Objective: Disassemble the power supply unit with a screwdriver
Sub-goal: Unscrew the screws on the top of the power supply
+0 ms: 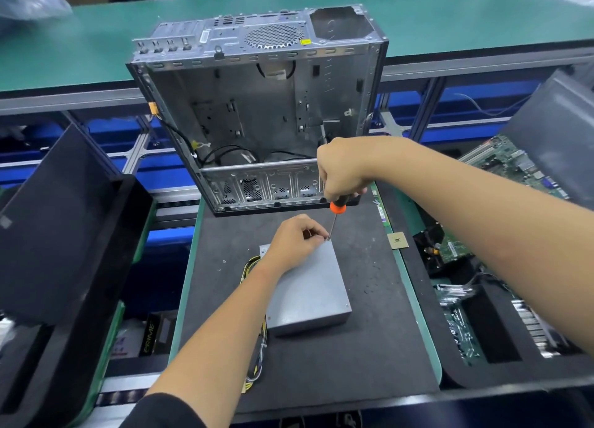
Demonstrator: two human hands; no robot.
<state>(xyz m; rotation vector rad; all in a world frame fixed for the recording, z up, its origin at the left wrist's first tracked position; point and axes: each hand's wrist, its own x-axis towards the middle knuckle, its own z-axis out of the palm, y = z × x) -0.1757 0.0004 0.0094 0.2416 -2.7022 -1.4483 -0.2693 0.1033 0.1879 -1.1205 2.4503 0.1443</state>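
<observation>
Nearest me, my left hand (294, 239) rests curled on the far corner of the power supply (308, 294), a plain grey metal box lying flat on the dark mat (363, 347). My right hand (342, 170) grips the screwdriver (336, 213) upright, tip at that corner.

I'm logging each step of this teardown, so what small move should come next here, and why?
Probably turning the screwdriver to back out the corner screw. The right hand grips its handle upright, the tip sits at the far right corner of the grey power supply unit, and the left hand rests on the lid with fingertips pinched beside the tip. The lid looks closed.
</observation>
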